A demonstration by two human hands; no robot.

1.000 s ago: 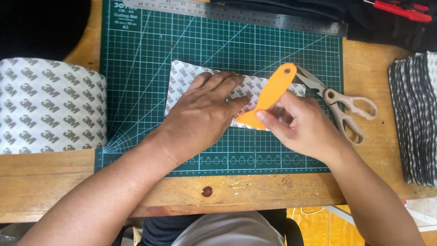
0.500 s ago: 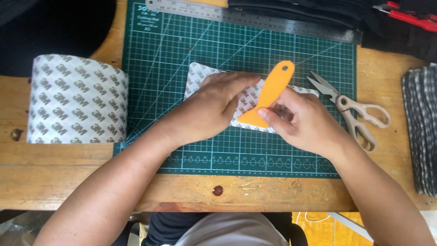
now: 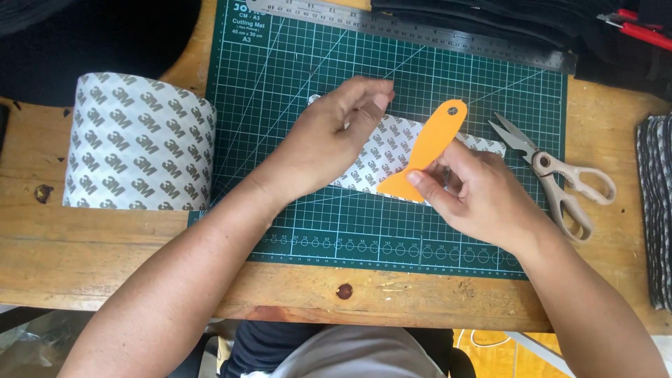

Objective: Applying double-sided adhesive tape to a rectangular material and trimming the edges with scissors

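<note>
1. The step in hand, as I judge it, is pressing down a cut sheet with a scraper; the printed white sheet [image 3: 392, 157] lies flat on the green cutting mat [image 3: 280, 91], near its middle, partly hidden under both hands.
2. The right hand [image 3: 476, 196] is closed on the orange plastic scraper [image 3: 427, 154]; thumb and fingers pinch its lower body, the wide edge rests on the sheet's near edge, and the handle with its small hole points up and away.
3. The left hand [image 3: 336, 140] is over the sheet's left half with fingers bent and drawn together at the far edge; it grips no tool; whether the fingertips pinch a corner of the sheet or only press on it I cannot tell.
4. About them: a wide roll [image 3: 140, 143] of the same printed material stands just left of the mat on the wooden table [image 3: 105, 259]; scissors [image 3: 560, 175] lie at the mat's right edge, apart from the right hand; a steel ruler [image 3: 420, 31] lies along the mat's far side; a stack of dark fabric pieces [image 3: 654, 210] sits at the far right.
5. The next move, by my reading, calls for the scraper's wide edge to stay flat and travel evenly across the sheet while the left hand keeps it from sliding; a tilted edge could crease or lift it.
</note>
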